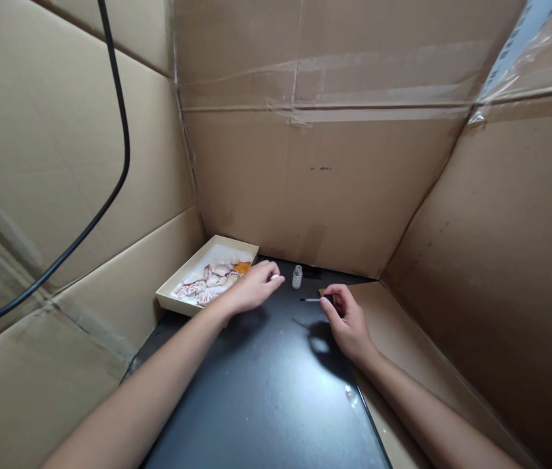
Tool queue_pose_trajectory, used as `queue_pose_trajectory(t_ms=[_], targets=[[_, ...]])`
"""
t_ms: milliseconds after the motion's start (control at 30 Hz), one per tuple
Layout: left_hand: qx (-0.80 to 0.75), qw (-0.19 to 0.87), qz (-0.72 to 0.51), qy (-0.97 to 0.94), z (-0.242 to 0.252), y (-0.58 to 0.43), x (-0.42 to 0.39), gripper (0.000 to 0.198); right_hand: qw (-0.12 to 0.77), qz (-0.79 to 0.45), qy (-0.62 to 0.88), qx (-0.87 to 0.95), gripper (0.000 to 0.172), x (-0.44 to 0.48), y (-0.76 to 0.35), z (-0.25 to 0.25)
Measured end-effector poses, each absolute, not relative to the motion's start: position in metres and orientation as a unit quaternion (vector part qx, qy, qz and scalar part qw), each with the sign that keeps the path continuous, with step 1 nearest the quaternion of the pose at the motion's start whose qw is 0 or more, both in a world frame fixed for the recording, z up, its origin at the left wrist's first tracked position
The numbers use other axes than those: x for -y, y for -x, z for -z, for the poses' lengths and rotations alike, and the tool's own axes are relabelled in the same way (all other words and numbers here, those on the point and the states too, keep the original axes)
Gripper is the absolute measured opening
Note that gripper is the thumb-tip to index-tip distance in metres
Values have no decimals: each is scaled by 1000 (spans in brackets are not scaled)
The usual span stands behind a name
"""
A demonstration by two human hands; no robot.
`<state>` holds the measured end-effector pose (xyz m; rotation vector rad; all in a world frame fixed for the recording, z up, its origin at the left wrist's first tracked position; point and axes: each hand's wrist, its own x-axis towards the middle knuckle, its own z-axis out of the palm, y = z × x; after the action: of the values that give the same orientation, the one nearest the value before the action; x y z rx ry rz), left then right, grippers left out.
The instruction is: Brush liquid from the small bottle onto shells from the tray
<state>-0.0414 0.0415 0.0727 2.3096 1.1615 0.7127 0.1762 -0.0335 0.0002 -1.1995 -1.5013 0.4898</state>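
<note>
My left hand [256, 286] is closed, with a small white piece [275, 277] showing at its fingertips; its kind cannot be made out. Between the thumb and fingers of my right hand [350, 322] is a small brush [310, 299], its thin pale stem and dark tip pointing left. The brush's other end is mostly hidden by the fingers. A small glass bottle [297, 278] with whitish contents stands upright beyond and between both hands, touching neither. Left of my left hand lies a shallow box [173, 303] holding several seashells [215, 277], pale and reddish-striped, and an orange piece [241, 267].
The black tabletop [256, 404] lies beneath both hands. Cardboard walls [329, 195] close in the back and both sides. A flat cardboard piece [398, 326] runs along the table's right side. A black cable [127, 143] hangs at the left.
</note>
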Motion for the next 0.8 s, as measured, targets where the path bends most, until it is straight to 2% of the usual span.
queue_pose_trajectory(t_ms=[133, 233, 300, 433, 600, 800], targets=[[-414, 246, -337, -809, -48, 12, -51, 21, 579, -210, 509, 602, 18, 31, -179, 0], [-439, 355, -411, -715, -23, 2, -70, 19, 595, -203, 510, 587, 17, 28, -181, 1], [-444, 389, -434, -680, -8, -1, -81, 21, 599, -201, 510, 584, 17, 26, -181, 1], [-449, 362, -462, -673, 12, -3, -88, 27, 597, -207, 510, 584, 17, 26, -181, 1], [-456, 350, -455, -680, 15, -8, -85, 30, 594, -221, 504, 586, 16, 27, -179, 1], [-446, 316, -474, -691, 7, -19, -87, 17, 594, -211, 510, 586, 17, 27, -181, 1]])
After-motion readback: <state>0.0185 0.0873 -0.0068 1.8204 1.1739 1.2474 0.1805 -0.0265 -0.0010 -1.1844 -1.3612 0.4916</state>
